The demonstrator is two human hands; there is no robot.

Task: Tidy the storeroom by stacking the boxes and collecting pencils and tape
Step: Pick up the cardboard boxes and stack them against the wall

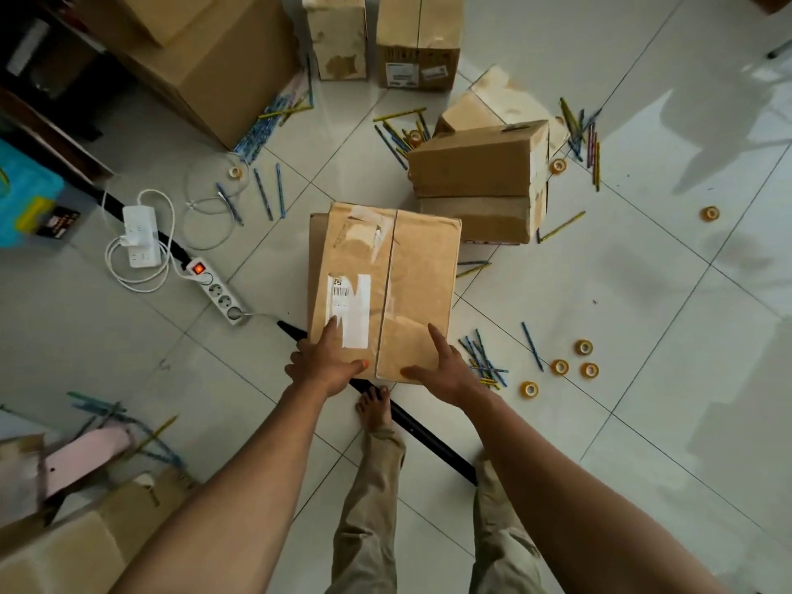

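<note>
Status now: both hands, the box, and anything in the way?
Left hand and right hand hold box. Cable by foot, pencils nearby.

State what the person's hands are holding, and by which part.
Both hands hold the brown taped cardboard box at its near end: the left hand by the near-left corner, the right hand by the near-right corner.
</note>
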